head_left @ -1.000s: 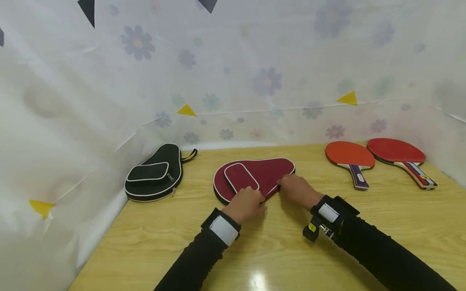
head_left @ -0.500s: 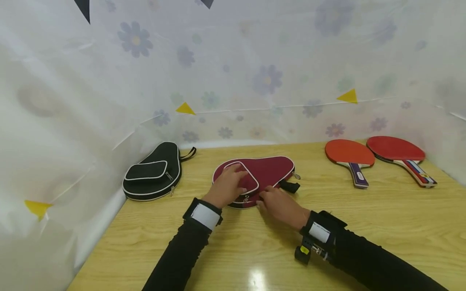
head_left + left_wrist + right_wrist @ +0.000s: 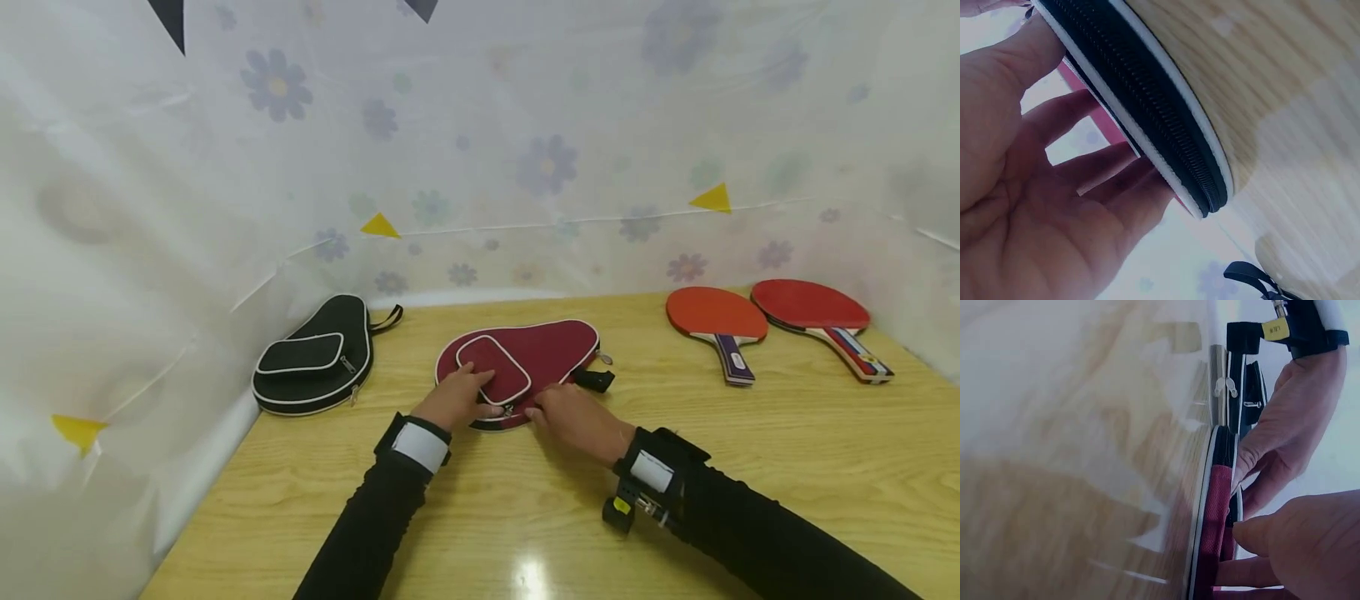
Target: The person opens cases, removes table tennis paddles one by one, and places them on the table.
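Note:
A dark red table tennis bat case [image 3: 551, 350] with white piping lies flat on the table, its pocket [image 3: 498, 358] facing up. My left hand [image 3: 453, 400] rests on the case's left part, fingers spread over the pocket and thumb beside the small zip pull [image 3: 507, 410]. The left wrist view shows these fingers extended over the rim, above the black side zip [image 3: 1141, 94]. My right hand [image 3: 581, 423] touches the near edge, right of the pocket. In the right wrist view, its thumb [image 3: 1254, 534] and extended fingers lie against the case.
A black bat case [image 3: 318, 358] lies at the left back. At the right back are an orange-faced bat [image 3: 716, 312] and a red-faced bat [image 3: 810, 304]. A patterned white sheet [image 3: 480, 150] hangs behind the wooden table [image 3: 465, 533].
My right hand has moved left from the case's narrow end, uncovering its black strap and zip pull. My left hand has moved left from the near edge onto the pocket.

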`<state>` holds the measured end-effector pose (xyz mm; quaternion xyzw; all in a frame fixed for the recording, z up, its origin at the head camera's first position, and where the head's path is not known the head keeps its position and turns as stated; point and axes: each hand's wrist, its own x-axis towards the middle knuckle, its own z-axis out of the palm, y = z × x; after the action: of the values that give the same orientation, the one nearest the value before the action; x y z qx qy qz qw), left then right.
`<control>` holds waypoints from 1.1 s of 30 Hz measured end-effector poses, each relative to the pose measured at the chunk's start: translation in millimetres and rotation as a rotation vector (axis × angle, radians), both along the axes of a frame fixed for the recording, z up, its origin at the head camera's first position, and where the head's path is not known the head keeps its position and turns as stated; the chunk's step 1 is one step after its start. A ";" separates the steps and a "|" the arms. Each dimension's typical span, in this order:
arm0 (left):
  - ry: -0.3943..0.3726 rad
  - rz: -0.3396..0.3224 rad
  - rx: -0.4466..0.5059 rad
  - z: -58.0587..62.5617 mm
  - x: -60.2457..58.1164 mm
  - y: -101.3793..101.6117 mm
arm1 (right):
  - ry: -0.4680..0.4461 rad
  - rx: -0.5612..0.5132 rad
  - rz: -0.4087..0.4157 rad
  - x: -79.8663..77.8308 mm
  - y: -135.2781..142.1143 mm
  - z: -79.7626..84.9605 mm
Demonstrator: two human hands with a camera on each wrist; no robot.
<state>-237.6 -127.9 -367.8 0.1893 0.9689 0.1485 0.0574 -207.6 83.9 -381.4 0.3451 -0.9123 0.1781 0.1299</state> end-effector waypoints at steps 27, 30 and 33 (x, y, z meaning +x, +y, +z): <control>0.089 0.019 -0.125 5.3 30.5 41.6 | -0.050 0.127 -0.025 -27.1 27.2 -1.5; 0.108 0.012 -0.134 4.8 32.9 45.6 | -0.093 0.106 -0.034 -29.1 29.5 -0.9; 0.110 0.004 -0.140 5.4 36.0 50.4 | -0.115 0.120 -0.040 -30.7 32.2 -0.5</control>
<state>-201.6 -77.5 -362.3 0.1906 0.9790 0.0700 0.0169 -238.2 116.2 -381.9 0.3231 -0.9340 0.1401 0.0598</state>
